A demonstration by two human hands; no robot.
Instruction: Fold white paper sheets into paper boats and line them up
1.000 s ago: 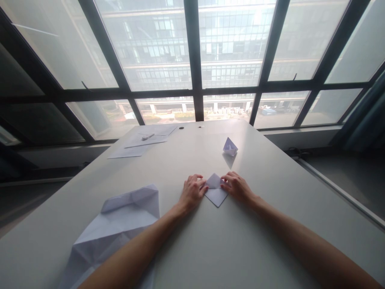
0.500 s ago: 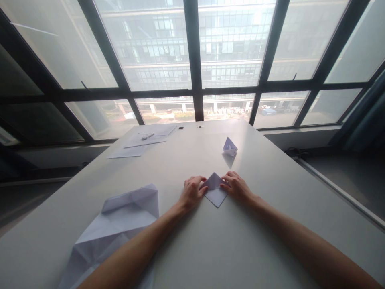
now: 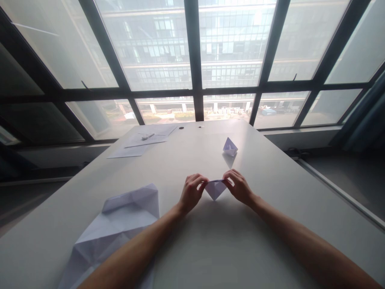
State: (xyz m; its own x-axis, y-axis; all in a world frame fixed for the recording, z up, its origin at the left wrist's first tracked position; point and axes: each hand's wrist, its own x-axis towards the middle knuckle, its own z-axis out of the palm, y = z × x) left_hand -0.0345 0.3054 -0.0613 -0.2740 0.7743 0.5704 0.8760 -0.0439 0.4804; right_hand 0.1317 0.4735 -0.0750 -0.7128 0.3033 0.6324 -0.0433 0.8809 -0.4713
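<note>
A small folded white paper piece [image 3: 215,188] hangs point-down just above the grey table [image 3: 270,176], near its middle. My left hand [image 3: 192,191] pinches its left corner and my right hand [image 3: 239,186] pinches its right corner. Both hands are lifted a little off the table surface, fingers curled. A finished small paper boat [image 3: 230,147] stands farther away, behind my right hand.
A large folded white paper shape [image 3: 117,224] lies at the near left beside my left forearm. Loose sheets [image 3: 141,143] with a small white object [image 3: 148,136] on them lie at the far left. Windows run along the table's far edge.
The small paper lay flat under my fingers as a diamond; now both hands have lifted it by its side corners and it shows as a downward triangle.
</note>
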